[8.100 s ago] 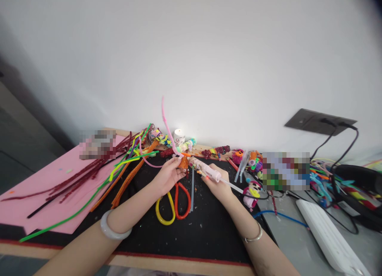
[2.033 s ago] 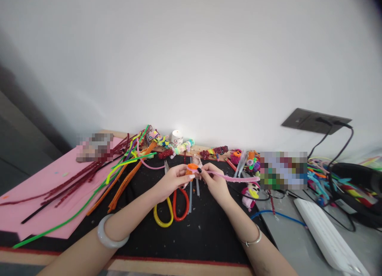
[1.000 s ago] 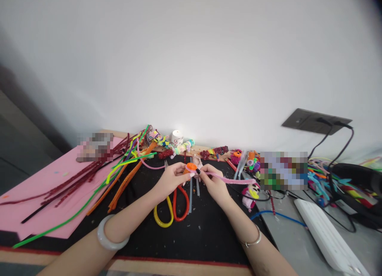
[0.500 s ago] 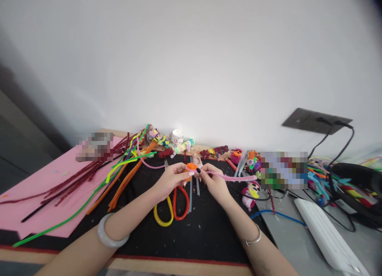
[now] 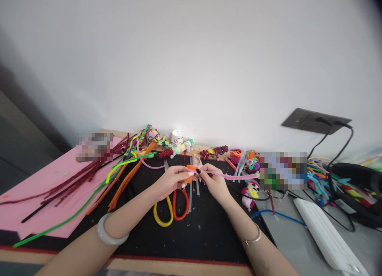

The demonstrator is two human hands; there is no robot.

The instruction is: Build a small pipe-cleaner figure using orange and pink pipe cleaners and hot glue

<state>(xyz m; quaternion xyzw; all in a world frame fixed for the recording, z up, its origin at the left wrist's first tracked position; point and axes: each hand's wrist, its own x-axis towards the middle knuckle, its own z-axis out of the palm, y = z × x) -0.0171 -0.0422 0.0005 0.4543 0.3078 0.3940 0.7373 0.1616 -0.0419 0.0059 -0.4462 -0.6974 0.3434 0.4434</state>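
Between my hands is a small orange pipe-cleaner piece [image 5: 191, 168], partly covered by my fingers. My left hand [image 5: 173, 179] pinches it from the left side. My right hand [image 5: 212, 180] is closed on a pink pipe cleaner [image 5: 238, 177], whose one end meets the orange piece while its long free end sticks out to the right. Below my left hand lie scissors [image 5: 163, 218] with one yellow and one red handle loop, blade tip showing above my fingers. A pale crumpled bit [image 5: 197, 161] sits just behind the orange piece.
Loose pipe cleaners [image 5: 119, 188] lie across pink sheets [image 5: 36, 180] on the left. Finished fuzzy figures and a white roll [image 5: 177, 137] line the wall. A doll-like figure [image 5: 250, 194], a white power strip [image 5: 328, 236] and cables are on the right. Black mat [image 5: 179, 244] underneath.
The orange piece has tilted in my fingers and looks flatter from here. The pink pipe cleaner's free end has shifted slightly right and up. Both hands stay in nearly the same place.
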